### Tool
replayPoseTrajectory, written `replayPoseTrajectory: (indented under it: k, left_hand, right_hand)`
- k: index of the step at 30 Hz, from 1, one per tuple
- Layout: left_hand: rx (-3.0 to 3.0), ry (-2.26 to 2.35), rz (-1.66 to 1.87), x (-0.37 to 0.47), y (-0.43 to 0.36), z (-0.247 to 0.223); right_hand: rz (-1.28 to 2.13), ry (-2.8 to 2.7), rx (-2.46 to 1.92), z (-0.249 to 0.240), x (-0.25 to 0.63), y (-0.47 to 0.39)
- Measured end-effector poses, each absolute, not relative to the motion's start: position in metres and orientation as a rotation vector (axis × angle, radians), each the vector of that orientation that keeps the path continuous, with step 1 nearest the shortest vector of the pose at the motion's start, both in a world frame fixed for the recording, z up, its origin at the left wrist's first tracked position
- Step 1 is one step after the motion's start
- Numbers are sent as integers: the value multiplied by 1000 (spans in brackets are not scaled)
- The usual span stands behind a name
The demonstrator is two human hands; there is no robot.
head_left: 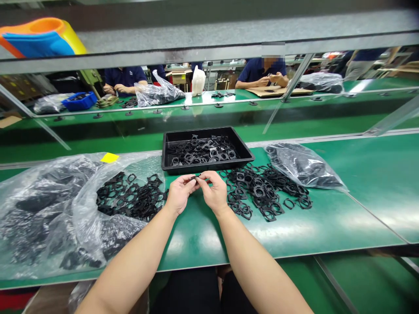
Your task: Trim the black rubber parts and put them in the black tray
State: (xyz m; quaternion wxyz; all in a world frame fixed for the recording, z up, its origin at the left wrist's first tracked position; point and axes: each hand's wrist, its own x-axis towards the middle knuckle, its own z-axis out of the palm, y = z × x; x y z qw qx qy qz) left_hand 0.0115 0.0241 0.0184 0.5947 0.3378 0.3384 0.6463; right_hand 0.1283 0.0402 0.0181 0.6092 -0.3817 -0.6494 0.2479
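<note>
My left hand [180, 192] and my right hand [213, 191] meet in front of the black tray, fingers pinched together on a small black plastic part [195, 177]. Fingers cover most of this part, so its full shape is hidden. Just beyond my hands, the black tray [209, 166] holds a heap of black ring-shaped parts [209, 148]. To the right of my right hand, more black ring parts [258, 189] lie loose in a pile on the green table. By my left hand, an opened clear plastic bag [83, 213] spills flat black parts [129, 194].
A filled clear bag [304, 165] lies at the right, and a yellow note [110, 157] sits on the left bag. Behind a metal rail, co-workers [263, 74] sit at another green bench with a blue bin [79, 101]. A shelf [209, 46] crosses overhead.
</note>
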Motion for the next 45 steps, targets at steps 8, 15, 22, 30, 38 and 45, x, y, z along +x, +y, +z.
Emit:
replayPoseTrajectory:
  k: [8,15,22,30,38,45]
  left_hand:
    - [930,1048,1451,7,27,17]
    - [760,930,1464,7,26,20]
    - [766,892,1460,9,25,19]
    - [768,889,1452,9,24,20]
    - [754,882,1447,11,23,21]
    - [766,874,1454,11,22,21]
  right_hand:
    - [817,-1256,-927,11,124,46]
    - [556,-1410,-951,16,127,41]
    - [447,-1489,-933,20,127,38]
    - [495,-1496,-852,22,128,38]
    - [424,-1465,-875,21,126,36]
    - [397,-1503,-864,23,129,36]
